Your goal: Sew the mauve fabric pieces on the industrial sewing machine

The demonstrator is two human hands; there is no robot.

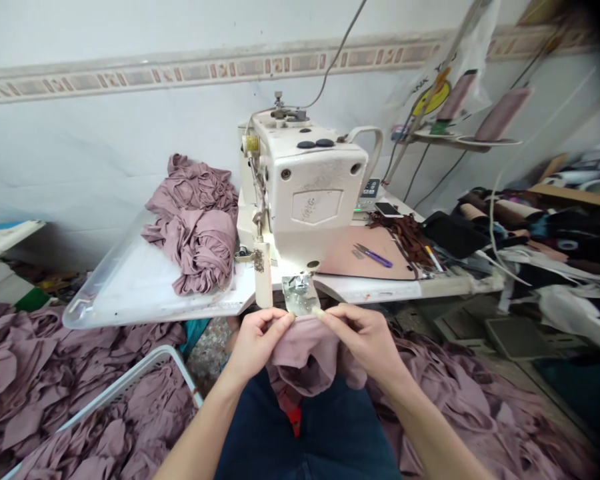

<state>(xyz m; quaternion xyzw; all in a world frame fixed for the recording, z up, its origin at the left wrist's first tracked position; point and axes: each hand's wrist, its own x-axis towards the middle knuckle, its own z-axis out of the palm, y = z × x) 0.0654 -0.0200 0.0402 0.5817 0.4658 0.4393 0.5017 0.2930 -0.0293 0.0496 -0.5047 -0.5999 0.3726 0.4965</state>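
Note:
A mauve piece of fabric hangs in a loop between my hands, its top edge pulled straight. My left hand pinches that edge at one end, thumb against fingers. At the other end my right hand grips the edge the same way. Both hands are just in front of the metal plate of a white sewing machine. Whether the edge touches the plate, I cannot tell. The lower part of the fabric droops over my lap.
Bundled mauve fabric lies on the table left of the machine. On the right are purple thread snips, a phone and brown strips. Thread cones stand behind. A white basket and heaps of mauve fabric surround my legs.

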